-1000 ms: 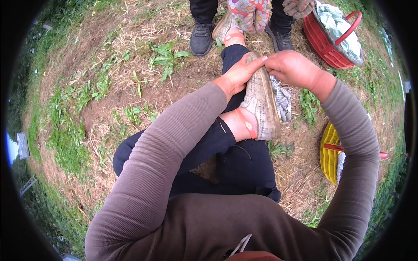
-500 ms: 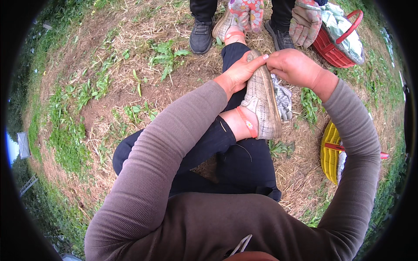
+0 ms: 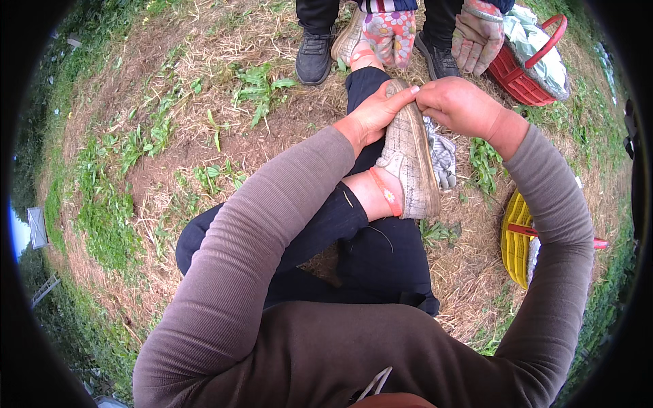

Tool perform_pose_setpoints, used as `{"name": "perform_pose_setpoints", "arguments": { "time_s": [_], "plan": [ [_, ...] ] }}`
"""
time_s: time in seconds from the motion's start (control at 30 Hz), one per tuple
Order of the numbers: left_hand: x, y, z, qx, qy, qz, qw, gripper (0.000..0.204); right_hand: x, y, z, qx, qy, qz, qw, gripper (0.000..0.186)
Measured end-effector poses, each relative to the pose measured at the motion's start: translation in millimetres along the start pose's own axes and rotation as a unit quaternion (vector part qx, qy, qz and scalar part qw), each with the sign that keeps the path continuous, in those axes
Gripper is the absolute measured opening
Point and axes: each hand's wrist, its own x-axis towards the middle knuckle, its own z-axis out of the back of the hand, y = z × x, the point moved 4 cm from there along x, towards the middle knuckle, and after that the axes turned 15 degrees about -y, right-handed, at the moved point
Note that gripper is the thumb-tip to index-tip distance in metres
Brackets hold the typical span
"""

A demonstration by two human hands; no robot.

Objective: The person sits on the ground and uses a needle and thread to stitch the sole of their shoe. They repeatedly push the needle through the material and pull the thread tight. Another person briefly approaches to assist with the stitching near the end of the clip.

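A worn, pale checked shoe [image 3: 407, 153] is on my raised foot, its sole turned to the right. My left hand [image 3: 375, 114] wraps round the toe end, thumb over the top at the sole's edge. Against that edge, beside the left thumb tip, my right hand [image 3: 459, 105] is closed with its fingers curled in. Whatever the right fingers pinch is hidden. A coral sock band [image 3: 385, 192] with a daisy circles my ankle. Behind the shoe, grey-and-white gloves [image 3: 443, 155] lie on the ground, partly covered.
A co-worker stands opposite, wearing a floral glove [image 3: 390, 35] and a soiled glove [image 3: 478, 37], with dark shoes [image 3: 315, 58]. A red basket [image 3: 522, 78] holding pale cloth or plastic stands at the upper right. A yellow basket [image 3: 517, 238] sits by my right arm. Straw and weeds cover the ground.
The co-worker's floral glove has shifted slightly down, and a striped cuff now shows above it. My hands and the shoe stay in almost the same place.
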Motion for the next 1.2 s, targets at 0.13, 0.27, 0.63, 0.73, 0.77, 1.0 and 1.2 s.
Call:
{"name": "perform_pose_setpoints", "arguments": {
  "time_s": [0.13, 0.27, 0.63, 0.73, 0.77, 1.0, 1.2],
  "plan": [
    [-0.5, -0.2, -0.5, 0.003, -0.001, -0.002, 1.000, 0.082, -0.5, 0.8, 0.4, 0.000, -0.005, 0.002, 1.000, 0.008],
    [-0.4, 1.1, 0.0, -0.003, -0.008, -0.007, 1.000, 0.080, -0.6, -0.4, 0.3, -0.001, 0.000, 0.006, 1.000, 0.008],
    [0.1, 0.8, -3.2, -0.008, 0.009, 0.000, 1.000, 0.069, -1.0, -0.5, 6.5, -0.014, 0.027, 0.014, 0.999, 0.007],
    [1.0, 1.8, -3.0, -0.008, 0.009, -0.003, 1.000, 0.067, -0.3, 4.1, 15.2, -0.025, 0.036, 0.012, 0.999, 0.019],
    [1.5, 2.7, -2.3, -0.006, 0.006, 0.000, 1.000, 0.067, 0.2, 4.8, 20.2, -0.031, 0.049, -0.001, 0.998, 0.023],
    [5.2, 6.0, -1.7, -0.001, 0.019, 0.005, 1.000, 0.050, 27.2, 8.2, 94.5, -0.108, -0.007, -0.011, 0.994, 0.062],
    [1.3, 3.6, -5.2, -0.006, 0.013, 0.003, 1.000, 0.048, 45.4, 17.2, 150.1, -0.129, -0.100, -0.079, 0.983, 0.063]
  ]
}}
